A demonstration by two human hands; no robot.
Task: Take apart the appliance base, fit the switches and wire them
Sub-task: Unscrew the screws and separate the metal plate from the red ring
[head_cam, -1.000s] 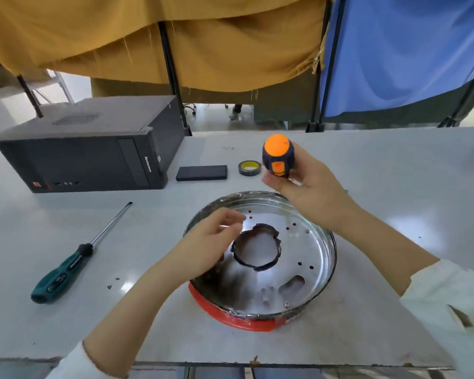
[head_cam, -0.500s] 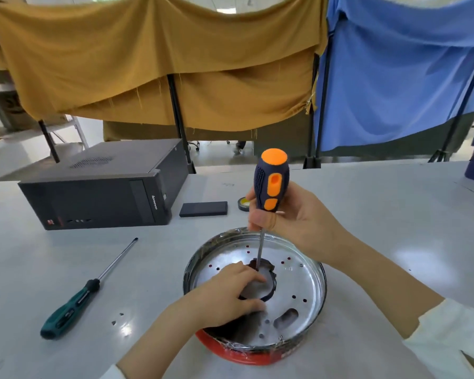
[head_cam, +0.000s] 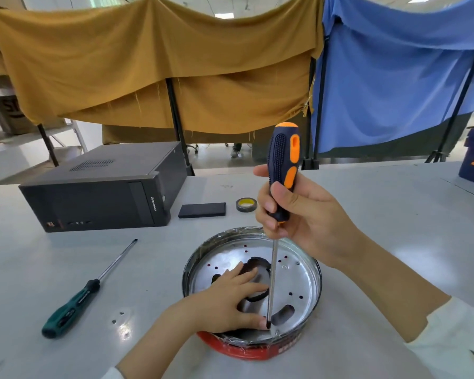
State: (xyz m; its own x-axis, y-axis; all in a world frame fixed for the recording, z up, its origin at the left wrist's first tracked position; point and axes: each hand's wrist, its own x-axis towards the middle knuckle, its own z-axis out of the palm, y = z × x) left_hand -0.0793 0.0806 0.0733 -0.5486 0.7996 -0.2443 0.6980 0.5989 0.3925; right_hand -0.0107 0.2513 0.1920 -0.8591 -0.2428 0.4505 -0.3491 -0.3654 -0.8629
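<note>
The round appliance base (head_cam: 304, 280), a shiny metal pan with a red outer rim, lies upside down on the table in front of me. My right hand (head_cam: 304, 217) grips the dark blue and orange screwdriver (head_cam: 282, 170) upright, its shaft running down to the near edge of the pan floor by a small screw (head_cam: 277, 332). My left hand (head_cam: 230, 299) rests flat inside the pan, fingers spread over the dark centre hole, thumb tip next to the screwdriver tip.
A green-handled screwdriver (head_cam: 74, 302) lies on the table to the left, with small loose screws (head_cam: 118, 317) beside it. Behind stand a black computer case (head_cam: 101, 192), a flat black block (head_cam: 202, 210) and a tape roll (head_cam: 246, 205). Curtains hang behind the table.
The right hand brought the screwdriver tip from the centre hole to the pan's near edge. The left hand slid nearer too and now lies flat inside the pan. The camera tilted up.
</note>
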